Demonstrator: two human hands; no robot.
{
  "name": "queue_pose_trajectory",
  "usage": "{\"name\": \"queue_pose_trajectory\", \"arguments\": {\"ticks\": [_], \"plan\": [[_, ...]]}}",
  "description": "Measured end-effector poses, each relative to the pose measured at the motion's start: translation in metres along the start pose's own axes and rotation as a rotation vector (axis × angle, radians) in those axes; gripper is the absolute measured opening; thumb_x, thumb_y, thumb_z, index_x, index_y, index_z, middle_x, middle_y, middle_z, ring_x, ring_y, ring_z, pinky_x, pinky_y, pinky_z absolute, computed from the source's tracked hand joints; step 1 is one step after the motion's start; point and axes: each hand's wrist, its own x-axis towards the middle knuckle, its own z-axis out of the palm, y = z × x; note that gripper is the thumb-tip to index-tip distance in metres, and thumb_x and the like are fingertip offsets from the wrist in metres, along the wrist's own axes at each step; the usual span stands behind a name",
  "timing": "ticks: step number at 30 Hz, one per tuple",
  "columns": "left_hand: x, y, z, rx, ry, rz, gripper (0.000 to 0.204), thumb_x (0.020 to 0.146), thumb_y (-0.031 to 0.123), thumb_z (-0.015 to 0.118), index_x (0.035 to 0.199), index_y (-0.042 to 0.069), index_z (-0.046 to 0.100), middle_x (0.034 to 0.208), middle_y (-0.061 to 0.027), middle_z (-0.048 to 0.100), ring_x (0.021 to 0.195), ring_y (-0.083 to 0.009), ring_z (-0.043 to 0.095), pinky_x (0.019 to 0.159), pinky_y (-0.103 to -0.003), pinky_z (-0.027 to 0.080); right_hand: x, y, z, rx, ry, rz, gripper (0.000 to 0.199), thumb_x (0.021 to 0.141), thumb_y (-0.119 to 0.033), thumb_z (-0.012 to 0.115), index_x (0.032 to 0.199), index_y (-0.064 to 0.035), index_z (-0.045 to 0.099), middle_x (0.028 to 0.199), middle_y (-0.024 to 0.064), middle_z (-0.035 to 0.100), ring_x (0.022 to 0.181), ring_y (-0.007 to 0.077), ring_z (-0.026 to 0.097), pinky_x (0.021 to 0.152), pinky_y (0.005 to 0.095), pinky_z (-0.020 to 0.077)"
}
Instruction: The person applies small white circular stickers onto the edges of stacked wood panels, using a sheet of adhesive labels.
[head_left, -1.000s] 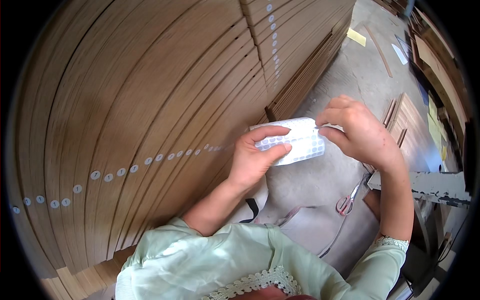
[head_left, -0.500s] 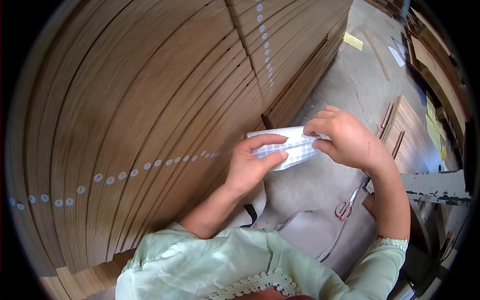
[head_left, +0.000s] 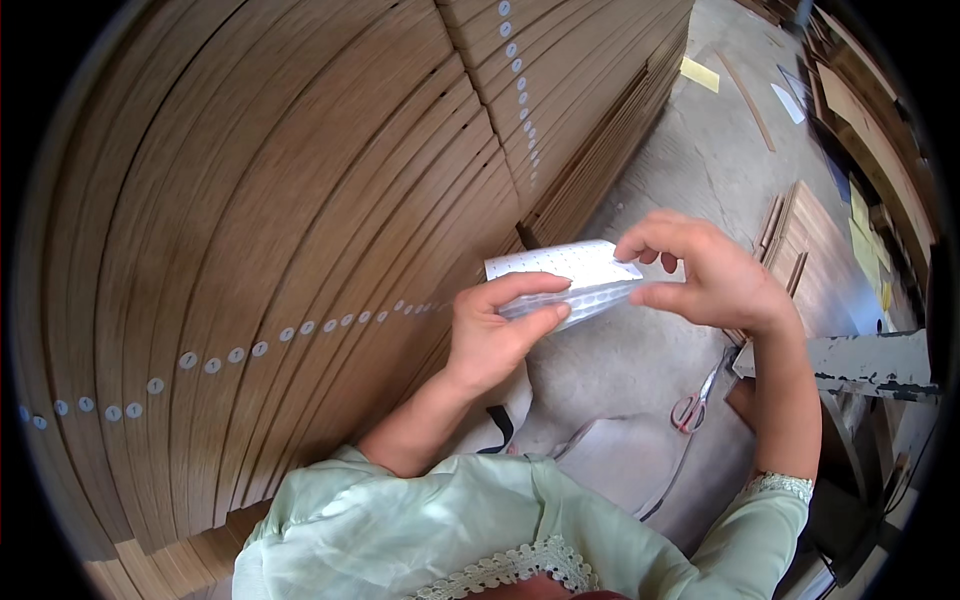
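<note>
sticker sheet (head_left: pixel 566 272) pinched between left hand (head_left: pixel 492 335) fingers and right hand (head_left: pixel 712 277) fingers.

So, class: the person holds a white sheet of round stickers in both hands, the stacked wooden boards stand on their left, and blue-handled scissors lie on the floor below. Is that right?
Not quite: the scissors have red handles, not blue, as the head view shows. The rest stands: left hand and right hand hold the white sticker sheet, with the stacked wooden boards on the left.
</note>
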Motion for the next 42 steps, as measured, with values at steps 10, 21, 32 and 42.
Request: {"name": "queue_pose_trajectory", "arguments": {"ticks": [10,21,32,42], "plan": [[-0.001,-0.002,-0.001,-0.018,-0.030,0.055,0.020,0.076,-0.001,0.068,0.095,0.002,0.069,0.090,-0.0046,0.067,0.082,-0.0100,0.061,0.073,-0.023,0.049,-0.002,0.005,0.003,0.113,-0.061,0.169,0.010,0.072,-0.005,0.068,0.080,-0.0010,0.063,0.073,0.0083,0.058,0.065,0.0176,0.055,0.060,0.0294,0.0444],[0.006,-0.004,-0.001,-0.192,-0.021,-0.176,0.030,0.071,0.002,0.073,0.100,0.002,0.067,0.094,-0.0067,0.065,0.085,-0.0129,0.060,0.076,-0.026,0.049,-0.004,0.011,0.008,-0.102,0.172,-0.150,0.017,0.068,-0.003,0.068,0.084,-0.0018,0.062,0.081,0.0080,0.061,0.078,0.0254,0.054,0.069,0.0349,0.0461],[0.007,-0.012,-0.002,-0.313,-0.035,-0.335,0.032,0.071,0.000,0.072,0.103,0.000,0.065,0.098,-0.0079,0.065,0.088,-0.0139,0.061,0.080,-0.026,0.049,0.001,-0.005,0.015,-0.533,0.015,-0.183,0.009,0.068,-0.004,0.066,0.076,-0.0043,0.062,0.073,0.0075,0.056,0.074,0.0272,0.052,0.065,0.0367,0.0459],[0.012,-0.008,-0.005,-0.398,-0.035,-0.435,0.037,0.070,-0.006,0.069,0.107,-0.003,0.061,0.099,-0.0130,0.064,0.088,-0.0184,0.063,0.080,-0.029,0.053,-0.001,-0.013,0.022,-0.571,0.124,-0.259,0.008,0.066,-0.003,0.062,0.072,-0.0063,0.057,0.071,0.0052,0.054,0.075,0.0231,0.053,0.061,0.0337,0.0484]]}}
